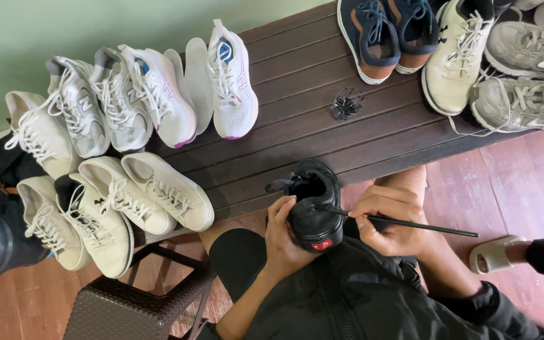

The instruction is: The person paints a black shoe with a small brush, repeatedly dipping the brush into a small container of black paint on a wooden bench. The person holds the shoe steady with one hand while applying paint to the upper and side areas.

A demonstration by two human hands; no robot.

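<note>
Crowding the left end of the dark wooden surface (297, 69) are white sneakers (114, 126). Over the person's lap, the left hand (283, 239) grasps a black shoe (313, 204) by its heel, while the right hand (388, 220) pinches a thin black stick (423, 225) pointing into the shoe. Further right, more shoes (461, 50) line the surface.

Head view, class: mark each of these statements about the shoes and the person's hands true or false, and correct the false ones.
1. The left hand grips a black shoe. True.
2. The right hand holds a thin black stick. True.
3. The black shoe is fully laced. False: no lace shows in it; a loose black lace lies on the dark wooden bench.
4. The navy shoes stand on the floor. False: they stand on the bench.
5. White sneakers are lined up at the left. True.
</note>
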